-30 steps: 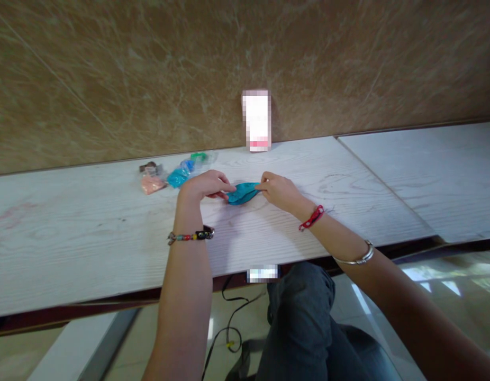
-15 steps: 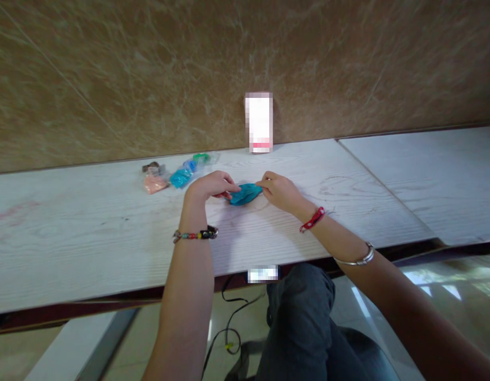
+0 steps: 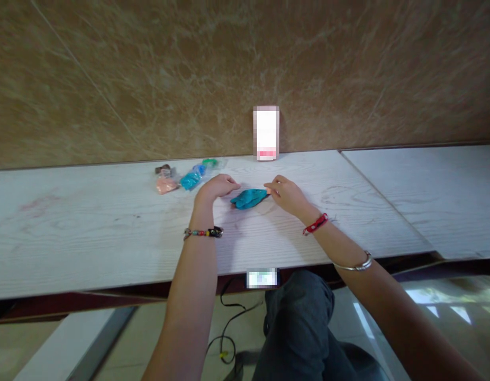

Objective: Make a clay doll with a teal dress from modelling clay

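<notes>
A leaf-shaped piece of teal modelling clay (image 3: 248, 198) with a fold along it lies on the white wood-grain table (image 3: 110, 238). My right hand (image 3: 287, 194) pinches at the clay's right tip, where a small peach-coloured spot shows by the fingers; I cannot tell whether it is clay or a fingertip. Just above and left of the clay is my left hand (image 3: 219, 186), its fingers stretched forward and a little apart from the piece. Nothing shows in these left fingers, though the thumb is mostly hidden.
Small clear bags lie behind my left hand: a peach one (image 3: 166, 184), a teal one (image 3: 190, 180), and blue and green ones (image 3: 209, 162). A brownish lump (image 3: 163, 170) sits beside them. A blurred-out phone-like screen (image 3: 266, 132) leans on the marble-patterned wall; another (image 3: 262, 278) is at the front edge.
My left fingers have come off the clay's left end and lifted slightly. My right hand stays at the right tip. The whole view has shifted a little as the head moved.
</notes>
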The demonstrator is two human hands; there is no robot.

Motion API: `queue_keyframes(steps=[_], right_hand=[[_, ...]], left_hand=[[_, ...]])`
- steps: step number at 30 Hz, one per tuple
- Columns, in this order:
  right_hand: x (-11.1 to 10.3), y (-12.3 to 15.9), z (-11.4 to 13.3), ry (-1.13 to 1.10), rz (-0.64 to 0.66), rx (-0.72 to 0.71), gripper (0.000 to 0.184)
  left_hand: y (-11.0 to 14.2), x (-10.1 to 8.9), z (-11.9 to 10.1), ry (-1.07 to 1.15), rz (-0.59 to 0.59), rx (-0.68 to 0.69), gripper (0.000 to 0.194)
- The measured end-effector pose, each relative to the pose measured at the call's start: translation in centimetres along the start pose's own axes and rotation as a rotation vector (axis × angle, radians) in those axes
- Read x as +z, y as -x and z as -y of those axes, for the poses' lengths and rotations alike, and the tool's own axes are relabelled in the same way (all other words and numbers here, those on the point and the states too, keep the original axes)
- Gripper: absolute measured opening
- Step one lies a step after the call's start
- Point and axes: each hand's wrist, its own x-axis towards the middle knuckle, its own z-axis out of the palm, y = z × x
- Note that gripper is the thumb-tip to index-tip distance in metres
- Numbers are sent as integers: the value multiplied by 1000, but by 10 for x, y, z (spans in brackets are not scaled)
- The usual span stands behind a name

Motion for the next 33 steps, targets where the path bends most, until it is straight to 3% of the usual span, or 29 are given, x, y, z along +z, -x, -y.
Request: queue_keyframes(steps=[8, 17, 21, 28, 33], right_hand=[[-1, 4, 5, 79, 86, -80, 35], [8, -3, -10, -92, -27, -20, 34], [13, -7, -19, -180, -141, 27, 39], [15, -3, -23, -143, -60, -113, 35], [16, -7, -24, -174, -125, -23, 37]], left_hand=[[-5, 6, 1, -54, -40, 134, 20], [-10, 9, 5, -63, -31, 184, 21], [-8, 8, 4, -50, -36, 194, 20], [-8, 9, 4, -37, -60, 195, 16], [-6, 9, 3, -48, -65, 205, 21]])
